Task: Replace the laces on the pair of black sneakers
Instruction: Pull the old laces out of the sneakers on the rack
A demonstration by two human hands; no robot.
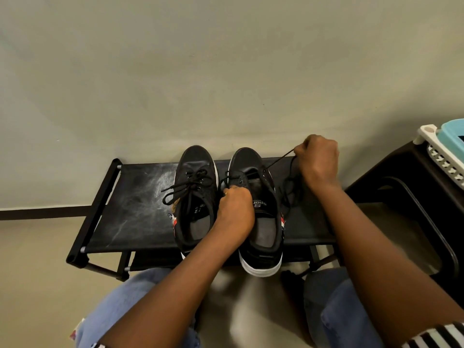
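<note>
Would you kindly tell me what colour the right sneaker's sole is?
White, on the right sneaker's sole; head view shows it best.

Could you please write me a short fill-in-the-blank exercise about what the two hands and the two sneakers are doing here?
1. The right hand pulls a black lace out to the ____ side of the picture.
2. The left hand grips the ____ sneaker.
3. The left sneaker has its lace tied in a ____.
4. Both sneakers rest on a black ____.

Missing words: right; right; bow; rack
</note>
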